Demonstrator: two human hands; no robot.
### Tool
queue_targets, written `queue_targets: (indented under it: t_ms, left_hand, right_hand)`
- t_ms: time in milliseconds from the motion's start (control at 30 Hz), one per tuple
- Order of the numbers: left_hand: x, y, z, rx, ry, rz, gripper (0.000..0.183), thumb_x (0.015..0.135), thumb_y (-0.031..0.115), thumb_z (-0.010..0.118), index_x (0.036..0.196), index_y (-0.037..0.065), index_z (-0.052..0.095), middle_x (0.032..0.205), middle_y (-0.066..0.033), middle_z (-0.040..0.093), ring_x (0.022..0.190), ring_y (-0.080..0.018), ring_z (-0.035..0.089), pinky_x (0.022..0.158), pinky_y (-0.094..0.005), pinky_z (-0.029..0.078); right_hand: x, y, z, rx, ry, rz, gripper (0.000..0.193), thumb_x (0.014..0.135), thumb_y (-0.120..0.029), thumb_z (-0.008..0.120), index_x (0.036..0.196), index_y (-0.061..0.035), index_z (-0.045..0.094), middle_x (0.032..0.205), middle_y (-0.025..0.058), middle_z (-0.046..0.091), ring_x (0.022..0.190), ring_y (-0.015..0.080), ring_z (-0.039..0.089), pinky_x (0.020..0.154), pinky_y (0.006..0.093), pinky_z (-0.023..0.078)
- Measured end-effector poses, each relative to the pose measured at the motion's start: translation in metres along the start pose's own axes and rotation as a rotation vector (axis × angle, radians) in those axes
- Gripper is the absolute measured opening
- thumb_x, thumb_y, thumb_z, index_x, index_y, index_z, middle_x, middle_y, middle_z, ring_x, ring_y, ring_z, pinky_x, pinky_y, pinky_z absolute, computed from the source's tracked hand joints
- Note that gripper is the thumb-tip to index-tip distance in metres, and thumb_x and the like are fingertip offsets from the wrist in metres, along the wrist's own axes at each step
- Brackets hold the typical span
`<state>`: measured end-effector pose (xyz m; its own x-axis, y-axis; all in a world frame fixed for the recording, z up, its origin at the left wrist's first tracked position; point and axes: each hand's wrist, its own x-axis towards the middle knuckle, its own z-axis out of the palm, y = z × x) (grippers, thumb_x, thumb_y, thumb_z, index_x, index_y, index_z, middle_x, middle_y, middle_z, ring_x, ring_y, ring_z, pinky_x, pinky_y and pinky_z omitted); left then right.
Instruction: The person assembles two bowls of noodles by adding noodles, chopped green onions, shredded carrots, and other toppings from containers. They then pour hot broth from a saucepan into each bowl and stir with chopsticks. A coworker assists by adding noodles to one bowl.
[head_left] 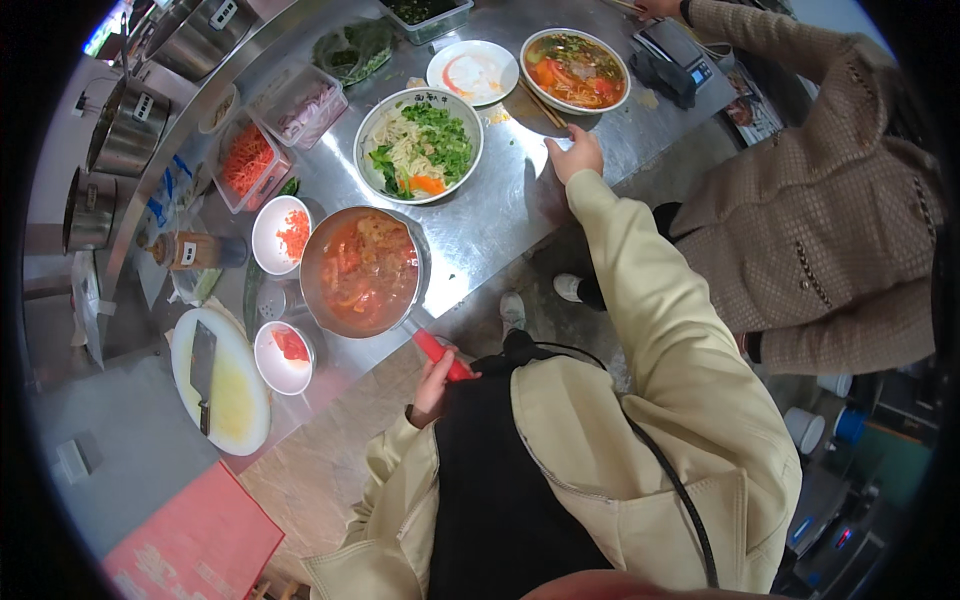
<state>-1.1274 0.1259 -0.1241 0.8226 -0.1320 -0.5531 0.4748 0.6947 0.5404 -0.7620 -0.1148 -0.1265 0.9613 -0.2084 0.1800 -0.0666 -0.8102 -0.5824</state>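
Note:
My left hand (434, 387) is wrapped round the red handle (440, 353) of a saucepan (309, 262), which stands on the steel table full of red broth with tomato pieces. At the table's edge is my right hand (577, 157), its thumb apart from the fingers and nothing seen in it. Just beyond its fingertips lie wooden chopsticks (541, 104); whether they touch, I cannot tell. Between my hands stands a large bowl of noodles (420, 150) topped with chopped greens and an orange piece. Farther off is a bowl of red soup (575, 72) with tomato and herbs.
A stained white plate (472, 72) lies between the bowls. Left are tubs of shredded carrot (247, 160) and sliced onion (306, 108), small bowls (283, 235), a bottle (195, 250), and a cutting board (245, 400) bearing a cleaver (203, 365). Another person (820, 200) stands right, near a scale (672, 50).

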Motion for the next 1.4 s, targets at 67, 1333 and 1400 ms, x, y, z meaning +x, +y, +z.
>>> queue_targets:
  t_ms: [67, 1333, 1400]
  left_hand:
    - [-0.002, -0.004, 0.003, 0.041, 0.092, 0.028, 0.022, 0.098, 0.025, 0.049, 0.109, 0.006, 0.047, 0.082, -0.0093, 0.058, 0.075, -0.0197, 0.060, 0.077, -0.0426, 0.054]
    - [-0.042, 0.022, -0.014, 0.090, 0.167, 0.044, 0.019, 0.094, 0.021, 0.054, 0.103, 0.007, 0.047, 0.079, -0.0052, 0.055, 0.064, -0.0140, 0.055, 0.056, -0.0293, 0.050]
    - [-0.043, 0.023, -0.014, 0.111, 0.169, 0.064, 0.018, 0.094, 0.021, 0.054, 0.103, 0.007, 0.048, 0.079, -0.0052, 0.055, 0.063, -0.0140, 0.055, 0.055, -0.0291, 0.050]
  right_hand:
    - [0.020, -0.007, 0.014, -0.096, -0.011, 0.095, 0.056, 0.075, -0.041, 0.072, 0.116, -0.0052, 0.059, 0.109, 0.0155, 0.060, 0.102, 0.0313, 0.058, 0.087, 0.0404, 0.047]
    - [-0.201, -0.144, -0.192, -0.282, -0.555, -0.723, 0.016, 0.093, -0.022, 0.050, 0.088, -0.0064, 0.051, 0.069, 0.0216, 0.058, 0.065, 0.0424, 0.058, 0.055, 0.0493, 0.043]
    - [-0.195, -0.180, -0.179, -0.510, -0.657, -0.823, 0.014, 0.091, -0.020, 0.052, 0.088, -0.0073, 0.055, 0.074, 0.0198, 0.061, 0.070, 0.0393, 0.060, 0.062, 0.0484, 0.045]
